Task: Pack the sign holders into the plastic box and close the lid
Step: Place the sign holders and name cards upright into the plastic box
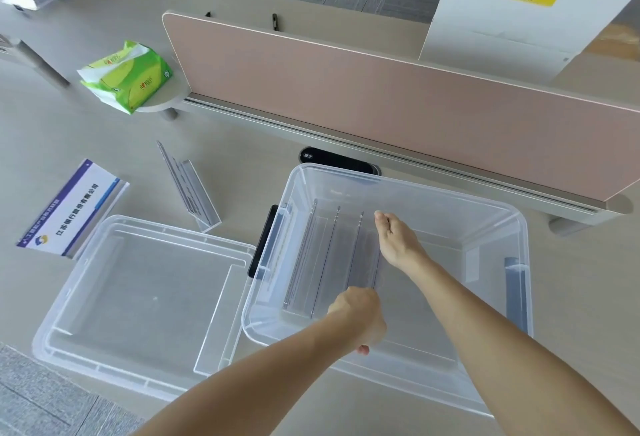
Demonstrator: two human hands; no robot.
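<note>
Between both hands' grip: sign holders (332,255)

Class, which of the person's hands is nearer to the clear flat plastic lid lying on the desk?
Left. The left hand is at the clear box's near-left wall, beside the clear flat plastic lid; the right hand is deeper inside the box.

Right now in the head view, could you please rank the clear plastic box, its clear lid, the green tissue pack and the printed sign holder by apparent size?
1. Clear plastic box
2. Clear lid, nearly as large; ranking unsure
3. Printed sign holder
4. Green tissue pack, similar, but farther from the camera
</note>
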